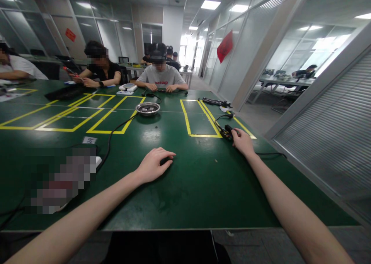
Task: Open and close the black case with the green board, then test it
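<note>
My left hand [154, 165] rests low over the green table [185, 202], closed around a small black object [165, 161]. Only a bit of that object shows between thumb and forefinger, so its kind is unclear. Farther off to the right, my right hand [242, 141] grips a black corded piece [227, 132] at the edge of a yellow-taped box. Its near part is covered by my fingers. A thin black cord loops from there to a black plug [230, 116] just beyond.
A metal bowl [148, 109] with small metal parts stands mid-table. Yellow tape [116, 132] marks boxes. A blurred-out item [65, 181] and a cable [109, 144] lie left. A black folded stand [216, 102] lies far right. A person [162, 77] sits opposite; others sit left.
</note>
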Demonstrator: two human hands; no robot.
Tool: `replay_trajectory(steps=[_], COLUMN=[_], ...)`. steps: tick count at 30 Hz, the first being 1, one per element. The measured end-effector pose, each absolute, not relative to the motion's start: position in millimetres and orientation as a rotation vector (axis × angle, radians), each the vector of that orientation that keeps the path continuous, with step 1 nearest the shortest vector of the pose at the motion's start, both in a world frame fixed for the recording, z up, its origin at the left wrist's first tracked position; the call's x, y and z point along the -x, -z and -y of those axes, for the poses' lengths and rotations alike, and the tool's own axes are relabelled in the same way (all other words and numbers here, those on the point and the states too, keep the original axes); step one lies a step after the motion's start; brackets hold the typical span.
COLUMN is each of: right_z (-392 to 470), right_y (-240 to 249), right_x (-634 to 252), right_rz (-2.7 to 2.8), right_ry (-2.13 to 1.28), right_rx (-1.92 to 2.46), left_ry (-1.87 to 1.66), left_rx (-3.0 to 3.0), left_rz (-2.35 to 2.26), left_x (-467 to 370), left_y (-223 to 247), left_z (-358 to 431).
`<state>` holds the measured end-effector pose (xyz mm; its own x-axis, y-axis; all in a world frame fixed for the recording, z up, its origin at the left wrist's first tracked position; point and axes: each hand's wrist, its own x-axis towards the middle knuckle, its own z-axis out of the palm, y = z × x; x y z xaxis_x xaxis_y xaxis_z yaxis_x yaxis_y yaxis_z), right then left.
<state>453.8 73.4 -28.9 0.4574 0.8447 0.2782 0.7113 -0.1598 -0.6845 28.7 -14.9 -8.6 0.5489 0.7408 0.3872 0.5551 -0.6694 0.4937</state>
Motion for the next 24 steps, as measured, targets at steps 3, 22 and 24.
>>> replay_trajectory(steps=[3, 22, 24], right_z=[-74, -75, -74], right_y=[30, 33, 32], right_x=[-456, -459, -459], right_rz=[1.259, 1.263, 1.264], right_ry=[-0.254, 0.032, 0.041], right_rx=[1.934, 1.885, 1.901], left_ry=[-0.835, -0.852, -0.849], left_rx=[-2.474, -2.469, -2.467], left_rz=[-1.065, -1.085, -1.087], left_x=[-29, -29, -29], left_y=[8, 5, 5], left_z=[16, 18, 18])
